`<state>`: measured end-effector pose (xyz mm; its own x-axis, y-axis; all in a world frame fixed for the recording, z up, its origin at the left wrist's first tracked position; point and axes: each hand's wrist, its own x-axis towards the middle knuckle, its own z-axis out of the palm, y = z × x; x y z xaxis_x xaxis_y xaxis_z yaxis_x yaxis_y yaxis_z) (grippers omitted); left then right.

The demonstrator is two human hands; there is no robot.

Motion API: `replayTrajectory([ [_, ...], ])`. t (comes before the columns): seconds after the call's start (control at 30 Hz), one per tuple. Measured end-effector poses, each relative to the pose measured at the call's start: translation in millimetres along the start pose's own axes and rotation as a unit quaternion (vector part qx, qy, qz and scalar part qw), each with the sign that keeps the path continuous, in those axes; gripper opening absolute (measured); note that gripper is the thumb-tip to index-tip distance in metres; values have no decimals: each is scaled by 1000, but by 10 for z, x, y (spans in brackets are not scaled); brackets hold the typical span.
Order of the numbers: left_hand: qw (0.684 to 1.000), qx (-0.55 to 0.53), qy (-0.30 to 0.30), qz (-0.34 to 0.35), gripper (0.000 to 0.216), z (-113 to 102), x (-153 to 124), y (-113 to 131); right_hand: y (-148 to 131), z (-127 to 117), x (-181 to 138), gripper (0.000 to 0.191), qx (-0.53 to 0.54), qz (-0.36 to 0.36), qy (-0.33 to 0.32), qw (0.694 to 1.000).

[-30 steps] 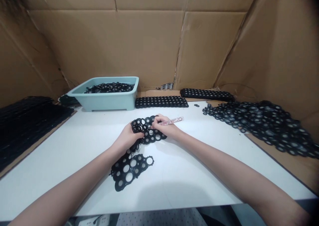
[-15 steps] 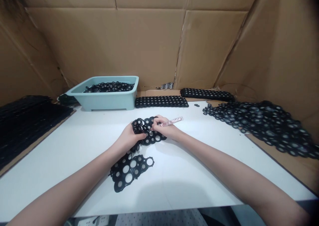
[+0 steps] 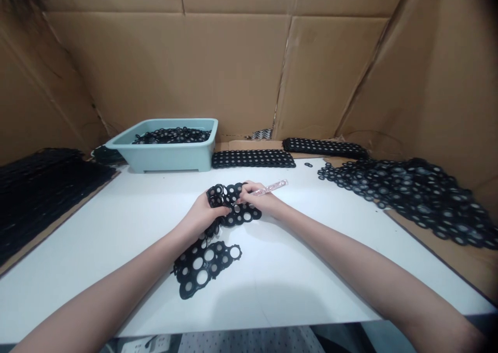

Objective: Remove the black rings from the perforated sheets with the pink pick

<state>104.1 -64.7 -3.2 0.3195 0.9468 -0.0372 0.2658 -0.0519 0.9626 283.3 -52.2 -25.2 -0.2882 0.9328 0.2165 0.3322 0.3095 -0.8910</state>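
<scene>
Both forearms are extended inward from the lower corners of the view, converging at the middle of the white table (image 3: 116, 239), with the wrists slightly raised. A black perforated sheet (image 3: 198, 270) is gripped at its upper end by the left hand (image 3: 204, 214), the fingers being curled closely over its ringed holes, while its lower part is left lying on the table at about 6 o'clock from that hand. The right hand (image 3: 257, 200) is held just beside the left at about 3 o'clock, its fingers narrowly pinched around a pink glittery stick (image 3: 270, 187), whose free end is pointed toward about 2 o'clock. Those fingers (image 3: 245, 189) are pressed against the sheet's upper edge. Beyond the hands at 12 o'clock, black perforated strips (image 3: 253, 159) are laid at the table's far edge. A pale teal tub (image 3: 163, 159) filled with black pieces is placed at 11 o'clock, dark stacks (image 3: 46, 187) at 9 o'clock and a loose heap of black pieces (image 3: 404, 197) at 3 o'clock, with cardboard walls (image 3: 233, 73) standing behind
</scene>
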Motion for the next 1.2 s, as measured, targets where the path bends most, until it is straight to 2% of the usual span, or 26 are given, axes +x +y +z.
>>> replayTrajectory([
  [0.63, 1000, 3, -12, 8, 31, -2, 4, -4, 80, -15, 29, 19, 41, 4, -24, 999],
  [1.2, 1000, 9, -11, 13, 29, -6, -7, 25, -9, 34, -10, 15, -10, 25, -26, 999],
])
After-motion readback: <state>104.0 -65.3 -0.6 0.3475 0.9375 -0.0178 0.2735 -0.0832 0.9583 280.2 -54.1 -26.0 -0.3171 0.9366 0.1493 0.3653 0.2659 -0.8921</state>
